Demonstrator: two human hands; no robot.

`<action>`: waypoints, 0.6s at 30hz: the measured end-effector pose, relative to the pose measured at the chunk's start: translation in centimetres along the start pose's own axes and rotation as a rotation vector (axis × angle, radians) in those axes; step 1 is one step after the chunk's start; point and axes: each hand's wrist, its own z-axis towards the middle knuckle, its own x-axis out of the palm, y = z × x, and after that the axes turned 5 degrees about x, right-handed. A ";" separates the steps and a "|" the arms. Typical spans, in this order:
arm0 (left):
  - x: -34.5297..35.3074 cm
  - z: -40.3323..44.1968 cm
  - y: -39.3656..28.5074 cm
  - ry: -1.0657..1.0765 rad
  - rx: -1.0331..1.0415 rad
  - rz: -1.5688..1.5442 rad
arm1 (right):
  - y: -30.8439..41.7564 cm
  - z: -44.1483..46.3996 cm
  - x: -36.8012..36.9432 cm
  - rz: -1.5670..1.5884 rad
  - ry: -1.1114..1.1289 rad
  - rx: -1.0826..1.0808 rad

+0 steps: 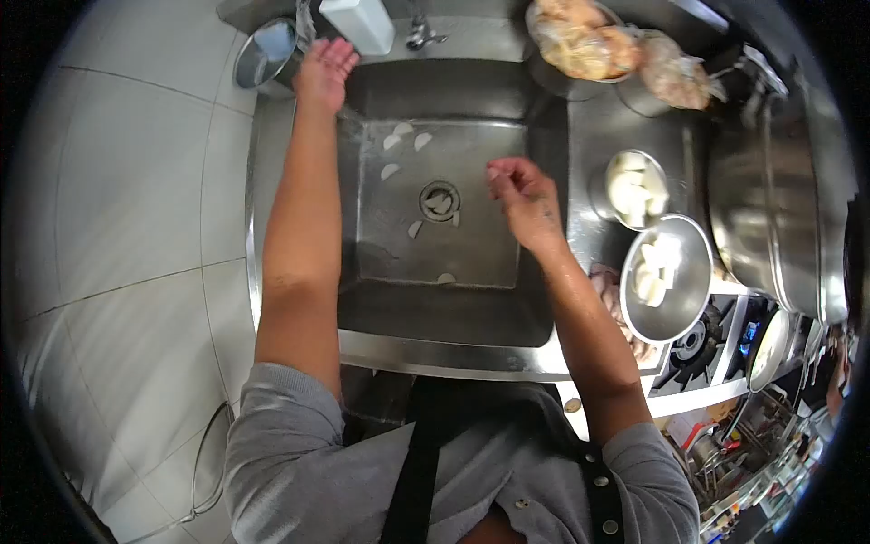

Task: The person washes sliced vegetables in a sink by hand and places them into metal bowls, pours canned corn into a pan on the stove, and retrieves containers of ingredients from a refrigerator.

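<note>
My left hand [326,74] reaches to the sink's back left corner, palm turned up and fingers apart, beside a white bottle-like container [359,25]. It holds nothing that I can see. Over the right part of the steel sink [390,249], my right hand [526,195] has its fingers curled together in a pinch; whether something small is between them cannot be made out. Several white half-round slices [423,140] lie scattered on the sink floor, and a few more rest in the drain [440,201].
Right of the sink stand a bowl of white chunks [637,189] and a larger metal bowl [693,272] with white pieces. Bagged food [589,41] sits at the back, near a faucet [421,34]. A big steel pot [770,199] and gas burner [693,343] are far right.
</note>
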 end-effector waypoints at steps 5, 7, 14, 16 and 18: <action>-9.9 -3.3 6.6 0.079 0.006 0.883 | -16.0 3.2 6.1 -0.428 0.177 0.281; -19.4 -5.4 17.1 0.096 0.117 1.316 | -23.5 4.0 7.6 -0.579 0.139 0.279; -23.6 -9.5 23.4 0.357 0.194 1.684 | -31.0 7.5 12.7 -0.824 0.024 0.298; -24.6 -8.1 24.1 0.544 0.161 1.708 | -32.3 8.2 13.0 -1.007 0.216 0.276; -25.8 -7.2 25.5 0.621 0.103 1.781 | -32.9 8.3 12.4 -1.058 0.312 0.172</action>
